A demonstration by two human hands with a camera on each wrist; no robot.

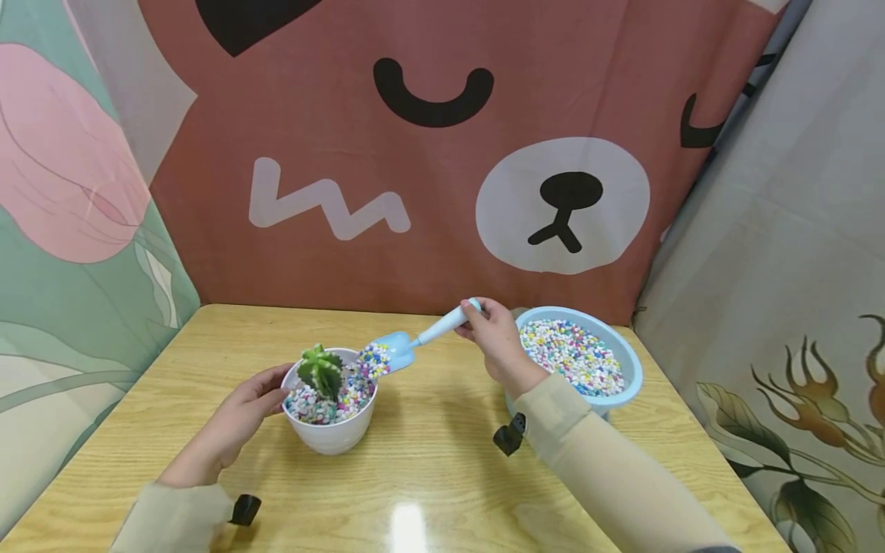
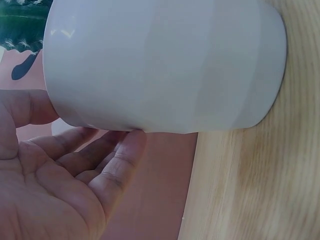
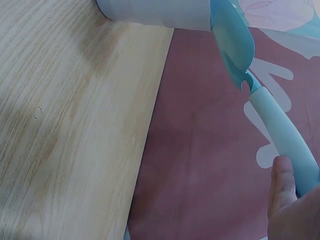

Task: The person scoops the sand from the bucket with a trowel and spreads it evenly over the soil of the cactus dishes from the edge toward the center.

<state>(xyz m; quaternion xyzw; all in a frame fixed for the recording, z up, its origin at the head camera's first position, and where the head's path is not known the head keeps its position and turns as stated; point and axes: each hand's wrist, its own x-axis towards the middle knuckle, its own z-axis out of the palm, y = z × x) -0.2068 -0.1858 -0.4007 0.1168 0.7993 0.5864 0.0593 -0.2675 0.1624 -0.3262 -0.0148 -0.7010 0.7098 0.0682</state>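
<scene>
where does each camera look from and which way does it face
Head: worn on the head, looking forward and down at the pot, scoop and tub; left grip, right grip and sleeves show.
Left wrist: worn there, facing the pot's side; only the left grip shows.
Right wrist: worn there, looking along the scoop toward the pot; part of the right grip shows.
Head and right wrist share the scoop; head and left wrist share the plant.

White glare marks the near tabletop [image 1: 429,453] in the bright head view, while both wrist views look dimmer.
</scene>
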